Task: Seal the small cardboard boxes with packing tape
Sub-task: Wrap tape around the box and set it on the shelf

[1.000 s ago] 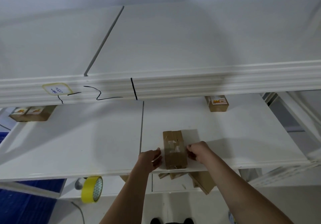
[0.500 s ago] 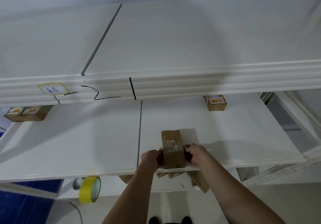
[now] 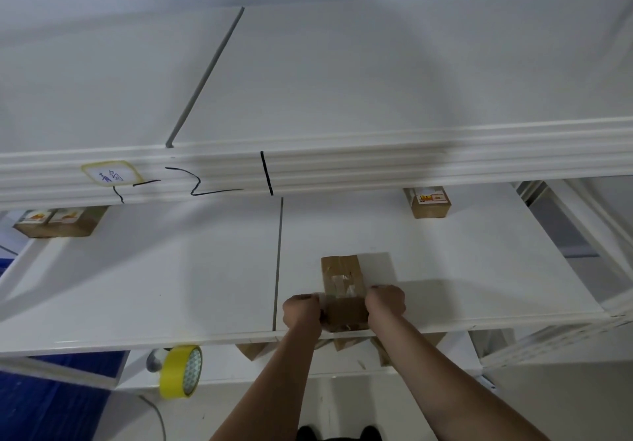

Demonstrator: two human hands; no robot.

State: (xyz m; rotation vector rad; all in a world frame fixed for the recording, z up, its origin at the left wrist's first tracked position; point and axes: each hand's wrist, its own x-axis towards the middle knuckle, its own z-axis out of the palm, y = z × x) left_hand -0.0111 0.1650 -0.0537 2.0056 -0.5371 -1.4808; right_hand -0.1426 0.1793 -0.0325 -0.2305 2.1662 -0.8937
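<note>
Fingers of left hand (image 3: pixel 301 310) and right hand (image 3: pixel 385 302) grip the taped cardboard box (image 3: pixel 342 286) from both sides on the shelf (image 3: pixel 171 286).

shelf (image 3: pixel 171 286) bare left of held box (image 3: pixel 342 279) | upper shelf (image 3: pixel 308 170) overhangs rear | small box (image 3: pixel 430 202) back-right

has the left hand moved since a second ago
Yes. The left hand has closed in rightward on the taped cardboard box, away from the shelf seam, and now grips its side.
</note>
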